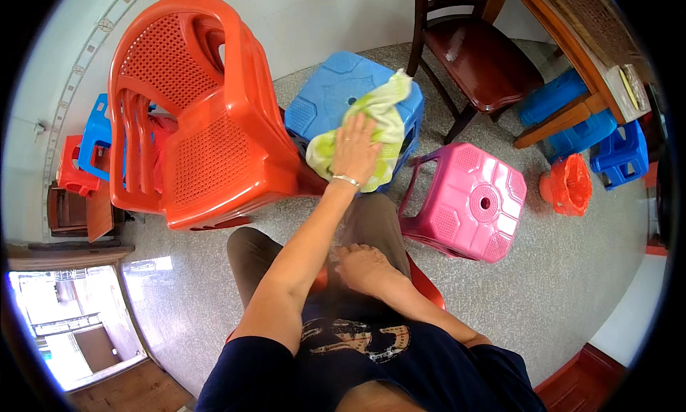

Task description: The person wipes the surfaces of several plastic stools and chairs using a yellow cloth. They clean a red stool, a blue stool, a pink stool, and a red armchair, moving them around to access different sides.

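My left hand (355,152) presses with flattened fingers on a green and white cloth (383,122), which lies bunched over a blue plastic stool (321,93). The cloth covers the near right part of the stool top and hangs over its front edge. A bracelet circles my left wrist. My right hand (367,267) rests on my right thigh with bent fingers, and nothing shows in it. Right of my knee stands a pink plastic stool (485,203), its glossy top towards me. A stack of orange-red plastic armchairs (211,149) stands close on the left of the blue stool.
A dark wooden chair (482,58) stands behind, beside a wooden table (576,42). Several blue stools (581,133) sit under and near it. A red lined bucket (566,184) stands on the right. More plastic stools (96,144) are behind the armchairs. A doorway (75,321) opens at lower left.
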